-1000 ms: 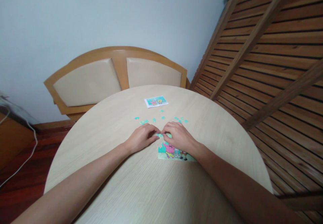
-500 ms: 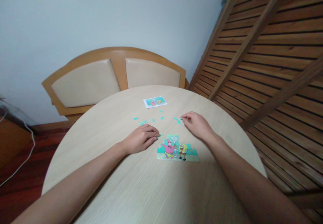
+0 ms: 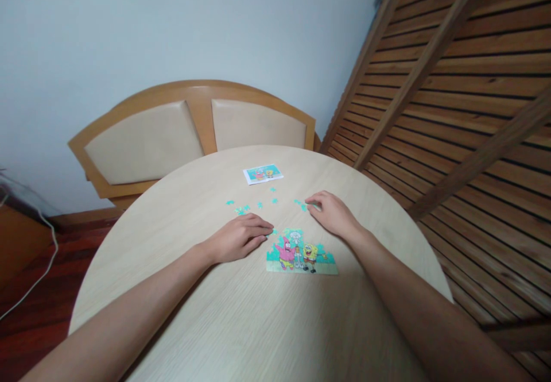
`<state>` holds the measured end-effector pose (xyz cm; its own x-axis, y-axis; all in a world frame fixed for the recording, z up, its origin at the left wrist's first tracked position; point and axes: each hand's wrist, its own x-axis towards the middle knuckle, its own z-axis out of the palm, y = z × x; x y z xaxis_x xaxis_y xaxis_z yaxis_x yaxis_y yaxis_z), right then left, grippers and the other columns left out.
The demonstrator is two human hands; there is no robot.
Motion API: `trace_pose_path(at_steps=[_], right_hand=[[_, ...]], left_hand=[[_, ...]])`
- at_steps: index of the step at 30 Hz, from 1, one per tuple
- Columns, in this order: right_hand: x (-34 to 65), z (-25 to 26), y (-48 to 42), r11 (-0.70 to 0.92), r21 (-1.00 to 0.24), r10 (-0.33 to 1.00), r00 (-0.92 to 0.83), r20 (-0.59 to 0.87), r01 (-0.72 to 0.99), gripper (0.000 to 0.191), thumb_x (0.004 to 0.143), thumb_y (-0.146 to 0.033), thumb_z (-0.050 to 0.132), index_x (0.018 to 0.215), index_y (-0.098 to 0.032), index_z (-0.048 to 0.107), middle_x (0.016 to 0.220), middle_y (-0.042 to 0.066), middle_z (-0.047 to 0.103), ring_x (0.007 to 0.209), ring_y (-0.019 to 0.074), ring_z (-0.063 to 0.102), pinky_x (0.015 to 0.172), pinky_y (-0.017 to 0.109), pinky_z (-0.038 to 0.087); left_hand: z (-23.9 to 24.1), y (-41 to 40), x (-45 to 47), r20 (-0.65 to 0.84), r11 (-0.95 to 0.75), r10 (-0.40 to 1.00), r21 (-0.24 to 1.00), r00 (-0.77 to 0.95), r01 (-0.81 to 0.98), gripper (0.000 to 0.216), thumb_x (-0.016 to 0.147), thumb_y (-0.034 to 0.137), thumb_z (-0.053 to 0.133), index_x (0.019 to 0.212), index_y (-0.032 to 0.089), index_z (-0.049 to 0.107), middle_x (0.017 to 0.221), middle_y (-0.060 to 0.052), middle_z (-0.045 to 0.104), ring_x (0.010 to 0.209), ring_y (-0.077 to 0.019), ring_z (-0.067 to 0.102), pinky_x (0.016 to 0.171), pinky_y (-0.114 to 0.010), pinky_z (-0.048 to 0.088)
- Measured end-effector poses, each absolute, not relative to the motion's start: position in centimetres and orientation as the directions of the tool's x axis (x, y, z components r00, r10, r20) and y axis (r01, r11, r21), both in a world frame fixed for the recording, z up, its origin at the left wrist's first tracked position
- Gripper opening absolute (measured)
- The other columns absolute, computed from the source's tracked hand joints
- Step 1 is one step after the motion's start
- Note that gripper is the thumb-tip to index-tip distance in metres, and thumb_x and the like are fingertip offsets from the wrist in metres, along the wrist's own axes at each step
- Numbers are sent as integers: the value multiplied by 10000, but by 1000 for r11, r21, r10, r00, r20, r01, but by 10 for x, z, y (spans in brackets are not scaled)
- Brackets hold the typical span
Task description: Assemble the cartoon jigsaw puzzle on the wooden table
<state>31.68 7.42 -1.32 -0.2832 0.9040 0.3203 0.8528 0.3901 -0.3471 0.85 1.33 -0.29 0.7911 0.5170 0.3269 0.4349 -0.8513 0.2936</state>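
Right hand (image 3: pixel 332 215) has left the part-built cartoon jigsaw (image 3: pixel 300 252); its fingers now pinch at loose turquoise pieces (image 3: pixel 303 204) beyond it (grip unclear). Left hand (image 3: pixel 237 237) stays flat, empty, touching the jigsaw's left edge on the round pale-wood worktop (image 3: pixel 241 324).

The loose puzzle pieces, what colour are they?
The loose pieces are turquoise, seen in the head view.

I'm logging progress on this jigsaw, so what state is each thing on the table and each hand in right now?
Puzzle: partly assembled, flat on the table, top edge unfinished.
Loose pieces: scattered, unjoined, beyond the puzzle.
Reference picture: lying flat, face up, far side.
Left hand: palm down, resting beside the puzzle's upper left corner.
Right hand: fingers on loose pieces; grip unclear.
Round table: bearing all of these.
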Motion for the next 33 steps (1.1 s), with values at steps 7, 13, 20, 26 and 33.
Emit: trace_pose_path(at_steps=[7, 13, 20, 26, 33], right_hand=[[320, -15, 75, 432, -338, 892, -340, 298, 836, 215, 940, -267, 606, 1064, -205, 770, 1106, 91, 734, 1027, 235, 671, 955, 368, 500], [323, -13, 75, 443, -355, 891, -360, 279, 823, 208, 937, -240, 611, 1071, -202, 766, 1100, 84, 746, 1039, 231, 679, 969, 361, 503], [332, -15, 78, 390, -371, 911, -297, 285, 843, 218, 926, -181, 603, 1080, -173, 756, 1122, 93, 752, 1056, 234, 684, 982, 371, 506], [329, -16, 77, 411, -375, 904, -315, 290, 831, 241, 916, -137, 589, 1090, -185, 749, 1121, 86, 757, 1060, 231, 691, 981, 375, 515], [327, -13, 75, 407, -396, 904, -303, 300, 823, 302, 886, -80, 567, 1113, -179, 739, 1124, 89, 763, 1046, 226, 702, 985, 386, 524]], left_hand=[[-2, 12, 9, 300, -848, 520, 292, 800, 442, 325, 1050, 270, 445, 1302, 219, 645, 1280, -104, 667, 1180, -239, 602, 1050, -444, 475], [1, 9, 11, 293, -847, 525, 279, 799, 454, 327, 1056, 262, 426, 1285, 193, 648, 1263, -113, 664, 1167, -239, 601, 1041, -427, 481], [-4, 14, 6, 335, -804, 595, 226, 730, 551, 285, 1028, 268, 470, 1231, 212, 663, 1234, -90, 677, 1131, -230, 623, 1019, -418, 495], [-11, 25, -6, 401, -591, 784, 249, 474, 767, 224, 962, 244, 518, 1111, 186, 675, 1140, -93, 695, 1039, -257, 638, 949, -450, 525], [-19, 35, -21, 422, -432, 856, 264, 300, 862, 246, 925, 317, 579, 1103, 173, 668, 1155, -117, 680, 1058, -299, 621, 973, -491, 513]])
